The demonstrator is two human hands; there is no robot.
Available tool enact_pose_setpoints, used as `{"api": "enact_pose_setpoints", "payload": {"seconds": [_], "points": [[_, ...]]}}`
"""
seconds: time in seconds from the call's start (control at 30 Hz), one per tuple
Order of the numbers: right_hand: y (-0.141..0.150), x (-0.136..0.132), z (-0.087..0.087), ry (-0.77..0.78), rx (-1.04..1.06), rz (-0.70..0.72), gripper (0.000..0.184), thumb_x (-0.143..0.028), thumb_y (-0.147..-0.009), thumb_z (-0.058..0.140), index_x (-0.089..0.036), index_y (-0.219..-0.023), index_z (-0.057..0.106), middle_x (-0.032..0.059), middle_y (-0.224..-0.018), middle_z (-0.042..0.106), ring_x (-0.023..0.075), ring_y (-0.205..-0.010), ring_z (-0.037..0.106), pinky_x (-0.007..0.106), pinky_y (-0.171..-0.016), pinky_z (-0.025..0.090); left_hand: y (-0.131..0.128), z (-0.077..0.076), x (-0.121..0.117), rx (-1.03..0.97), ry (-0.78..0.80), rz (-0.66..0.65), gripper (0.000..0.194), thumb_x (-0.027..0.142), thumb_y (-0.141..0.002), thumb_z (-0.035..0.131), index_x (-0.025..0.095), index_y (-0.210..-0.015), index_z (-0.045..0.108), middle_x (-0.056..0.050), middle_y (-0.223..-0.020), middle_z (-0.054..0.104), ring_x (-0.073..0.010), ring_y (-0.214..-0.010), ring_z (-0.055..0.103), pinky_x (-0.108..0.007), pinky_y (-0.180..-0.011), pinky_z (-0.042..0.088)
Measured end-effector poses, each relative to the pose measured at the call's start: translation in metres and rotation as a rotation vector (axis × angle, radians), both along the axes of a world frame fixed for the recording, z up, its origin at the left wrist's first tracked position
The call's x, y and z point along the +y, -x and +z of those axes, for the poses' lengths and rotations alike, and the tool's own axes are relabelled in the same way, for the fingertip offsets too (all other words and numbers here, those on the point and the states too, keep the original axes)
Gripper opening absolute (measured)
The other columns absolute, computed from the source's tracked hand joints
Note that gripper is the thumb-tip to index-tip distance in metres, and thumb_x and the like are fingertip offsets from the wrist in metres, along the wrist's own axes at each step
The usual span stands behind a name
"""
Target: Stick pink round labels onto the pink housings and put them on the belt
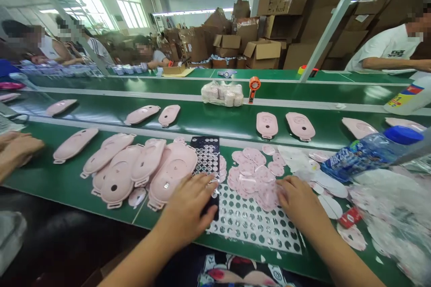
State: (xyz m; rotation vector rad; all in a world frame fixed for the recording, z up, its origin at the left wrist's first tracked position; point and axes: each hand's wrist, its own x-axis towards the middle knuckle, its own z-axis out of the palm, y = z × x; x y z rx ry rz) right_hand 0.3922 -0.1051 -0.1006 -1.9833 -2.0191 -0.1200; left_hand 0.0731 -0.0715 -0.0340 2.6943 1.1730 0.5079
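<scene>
Watching for slips and snags in close quarters

At the far left of my feed I saw a co-worker's hand [22,150], well apart from the wearer's own. Next came the shells [144,163], overlapping in a pile, some tilted; since they leaned on one another, I judged that a nudge from the left arm could set the nearest sliding.

The left hand [191,202] was open, fingers loosely spread over the black sheet [206,152], just beside that pile. Uneven pressure there might have skewed the sheet.

The discs [247,170] lay heaped between the two hands, partly over the dotted sheet [252,228]. Because they overlapped, several could have come up together.

The right hand [298,199] had its fingers curled at the heap's right edge; I could not tell whether it pinched anything. A careless sweep there might have scattered the heap.

Farther right, the bottle [372,152] slanted above crumpled plastic [397,215], whose loose folds near the right forearm could have snagged it.
</scene>
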Motion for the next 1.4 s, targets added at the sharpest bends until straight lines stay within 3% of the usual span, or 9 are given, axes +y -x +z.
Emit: {"api": "enact_pose_setpoints", "payload": {"seconds": [0.13,0.23,0.37,0.5,0.63,0.8,1.1,1.27,1.4], "points": [[-0.006,0.000,-0.005,-0.135,-0.027,0.075,0.029,-0.030,-0.086,0.051,-0.022,-0.111,0.063,0.0096,-0.119,0.057,0.0325,-0.101,0.054,0.051,-0.083,0.046,-0.005,-0.020,0.009,0.327,0.026,0.212,0.081,0.043,-0.077,0.063,0.011,-0.145,0.034,-0.018,-0.154,0.022,-0.0358,-0.143,0.017,-0.060,-0.115,0.002],[-0.006,-0.005,0.003,-0.172,0.044,0.161,0.027,-0.034,-0.088,0.051,-0.025,-0.112,0.061,0.0073,-0.122,0.056,0.0319,-0.106,0.054,0.053,-0.085,0.046,-0.011,-0.029,0.012,0.383,0.091,0.283,0.073,0.044,-0.082,0.055,0.005,-0.141,0.041,-0.022,-0.150,0.031,-0.0362,-0.140,0.026,-0.058,-0.116,0.001],[0.012,-0.011,0.022,-0.129,0.176,0.236,0.027,-0.032,-0.088,0.053,-0.029,-0.114,0.060,0.0055,-0.124,0.057,0.0315,-0.112,0.053,0.055,-0.088,0.047,-0.018,-0.023,0.011,0.370,0.123,0.296,0.056,0.032,-0.086,0.049,0.008,-0.136,0.049,-0.021,-0.144,0.041,-0.0358,-0.132,0.039,-0.059,-0.115,0.006],[0.047,-0.006,0.048,0.167,0.425,0.317,0.030,-0.030,-0.089,0.050,-0.026,-0.117,0.061,0.0074,-0.122,0.060,0.0284,-0.112,0.056,0.048,-0.094,0.047,-0.026,-0.017,0.004,0.345,0.188,0.267,0.052,0.034,-0.086,0.049,0.012,-0.133,0.053,-0.018,-0.144,0.043,-0.0350,-0.133,0.039,-0.060,-0.115,0.008],[0.079,0.014,0.063,0.584,0.658,0.223,0.047,-0.030,-0.089,0.048,-0.020,-0.135,0.048,0.0101,-0.130,0.055,0.0242,-0.107,0.059,0.038,-0.090,0.049,-0.033,-0.018,-0.005,0.305,0.310,0.210,0.055,0.033,-0.084,0.054,0.016,-0.136,0.051,-0.014,-0.147,0.040,-0.0326,-0.135,0.038,-0.052,-0.114,0.026],[0.089,0.036,0.061,0.718,0.724,0.220,0.055,-0.032,-0.087,0.051,-0.021,-0.140,0.040,0.0110,-0.125,0.057,0.0216,-0.089,0.064,0.034,-0.079,0.049,-0.025,-0.014,-0.009,0.263,0.397,0.167,0.056,0.031,-0.084,0.054,0.018,-0.138,0.048,-0.010,-0.151,0.033,-0.0279,-0.139,0.032,-0.044,-0.114,0.030],[0.094,0.026,0.060,0.745,0.832,0.123,0.053,-0.027,-0.084,0.053,-0.024,-0.137,0.044,0.0099,-0.121,0.060,0.0196,-0.077,0.063,0.032,-0.072,0.049,0.030,0.037,0.032,-0.039,0.302,0.109,0.036,0.032,-0.090,0.049,0.023,-0.125,0.055,-0.003,-0.132,0.058,-0.0164,-0.123,0.051,-0.033,-0.109,0.039],[0.102,0.041,0.045,0.808,1.266,-0.029,0.060,-0.029,-0.086,0.051,-0.019,-0.141,0.031,0.0085,-0.101,0.063,0.0149,-0.068,0.060,0.024,-0.053,0.045,0.007,0.021,0.028,0.116,0.330,0.022,0.036,0.028,-0.084,0.058,0.021,-0.120,0.062,-0.009,-0.132,0.058,-0.0280,-0.121,0.053,-0.047,-0.106,0.041],[0.113,0.056,0.039,0.768,1.334,-0.029,0.052,-0.032,-0.084,0.054,-0.020,-0.133,0.040,0.0031,-0.082,0.060,0.0120,-0.055,0.055,0.020,-0.043,0.036,-0.012,0.006,0.017,0.186,0.359,-0.001,0.033,0.024,-0.080,0.062,0.014,-0.111,0.066,-0.016,-0.123,0.062,-0.0368,-0.108,0.060,-0.057,-0.092,0.048]]}}
